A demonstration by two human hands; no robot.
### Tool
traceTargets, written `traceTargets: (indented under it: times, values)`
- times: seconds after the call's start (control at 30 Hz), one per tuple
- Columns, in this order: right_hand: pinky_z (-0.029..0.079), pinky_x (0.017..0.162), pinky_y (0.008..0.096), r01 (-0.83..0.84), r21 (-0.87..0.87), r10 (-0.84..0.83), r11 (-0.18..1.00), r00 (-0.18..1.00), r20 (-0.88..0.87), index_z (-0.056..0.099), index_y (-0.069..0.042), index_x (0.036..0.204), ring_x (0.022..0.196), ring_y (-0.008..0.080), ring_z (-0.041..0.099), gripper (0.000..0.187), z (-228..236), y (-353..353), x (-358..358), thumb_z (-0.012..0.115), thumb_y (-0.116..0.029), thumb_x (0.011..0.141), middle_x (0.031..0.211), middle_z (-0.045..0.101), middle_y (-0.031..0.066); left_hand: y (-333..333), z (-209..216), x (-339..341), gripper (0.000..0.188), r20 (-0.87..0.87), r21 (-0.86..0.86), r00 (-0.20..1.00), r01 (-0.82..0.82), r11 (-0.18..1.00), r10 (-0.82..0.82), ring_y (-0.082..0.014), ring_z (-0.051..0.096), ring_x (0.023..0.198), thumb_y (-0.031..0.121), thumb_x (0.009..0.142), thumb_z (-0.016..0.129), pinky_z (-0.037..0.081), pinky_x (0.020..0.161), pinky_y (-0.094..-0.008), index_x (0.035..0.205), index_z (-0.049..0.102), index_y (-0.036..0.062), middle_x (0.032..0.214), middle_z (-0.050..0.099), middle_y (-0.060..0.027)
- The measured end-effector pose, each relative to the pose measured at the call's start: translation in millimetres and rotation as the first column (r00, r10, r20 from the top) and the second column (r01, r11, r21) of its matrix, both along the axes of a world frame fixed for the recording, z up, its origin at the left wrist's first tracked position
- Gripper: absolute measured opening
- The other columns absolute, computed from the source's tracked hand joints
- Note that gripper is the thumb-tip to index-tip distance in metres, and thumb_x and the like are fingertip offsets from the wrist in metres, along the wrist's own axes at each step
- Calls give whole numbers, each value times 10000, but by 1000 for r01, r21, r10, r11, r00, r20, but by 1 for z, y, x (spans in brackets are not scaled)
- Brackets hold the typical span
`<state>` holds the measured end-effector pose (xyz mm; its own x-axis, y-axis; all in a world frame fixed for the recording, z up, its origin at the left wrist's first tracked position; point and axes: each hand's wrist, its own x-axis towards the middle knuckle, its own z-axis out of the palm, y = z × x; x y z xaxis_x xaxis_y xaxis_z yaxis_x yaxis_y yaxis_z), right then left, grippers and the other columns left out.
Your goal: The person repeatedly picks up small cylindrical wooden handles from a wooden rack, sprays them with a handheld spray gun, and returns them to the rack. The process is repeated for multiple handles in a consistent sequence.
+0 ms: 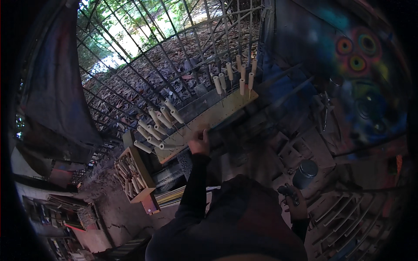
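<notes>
In the head view, the person's left hand (199, 142) is sitting at the near edge of a long yellow board (235, 103), around the middle of its length. Its fingers are curling inward; whether they are pinching anything, I cannot tell. The right hand (298, 207), lower and to the right, is gripping a dark gun-shaped tool (289, 194). A grey metal canister (305, 172) is showing just beyond this tool, and whether the two are joining is unclear.

The board is running slantwise from near left to far right, and small holes are dotting its top. Pale cylinders on thin rods are standing over it in two groups: a left cluster (160, 121), leaning at various angles beside the left hand, and a right cluster (242, 87), standing more upright at the far end.

Left of the board, an open wooden box (150, 192) is holding a heap of loose pale pieces (129, 177). Behind the board, a barred metal fence (208, 38) is rising in front of ground covered with dry leaves (148, 71). On the far right, a dark panel (300, 30) is bearing coloured painted rings (357, 63). Curved pale slats (336, 209) are lying at the near right.
</notes>
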<state>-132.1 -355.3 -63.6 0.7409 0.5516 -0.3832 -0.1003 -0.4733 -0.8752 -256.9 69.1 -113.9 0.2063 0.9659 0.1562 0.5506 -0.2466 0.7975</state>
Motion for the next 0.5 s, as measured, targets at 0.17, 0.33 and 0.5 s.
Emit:
traceTargets:
  times: [0.17, 0.33, 0.5]
  values:
    - [532, 554, 274, -105, -35, 103, 994, 994, -46, 498, -76, 1340, 726, 141, 635, 498, 8, 10, 10, 634, -82, 861, 874, 645, 94, 7, 3, -30, 328, -172, 118, 976, -112, 987, 131, -343, 677, 868, 271, 884, 646, 524, 772, -420, 1090, 636, 16, 920, 700, -183]
    - [539, 722, 316, -206, -65, 205, 976, 978, -29, 478, -74, 1357, 826, 191, 671, 533, 18, 21, 20, 652, -114, 855, 997, 671, 143, 32, -2, -19, 301, -363, 34, 929, -68, 997, 76, -360, 645, 964, 237, 904, 584, 503, 825, -443, 1115, 618, 25, 1023, 680, -185]
    - [471, 925, 335, -207, -26, 207, 978, 978, 28, 459, -80, 1383, 1056, 237, 639, 564, 22, 14, 19, 651, -133, 855, 1159, 640, 190, 47, -11, -23, 201, -319, 140, 940, -80, 987, 121, -392, 637, 926, 166, 868, 552, 493, 803, -458, 981, 639, 24, 939, 670, -205]
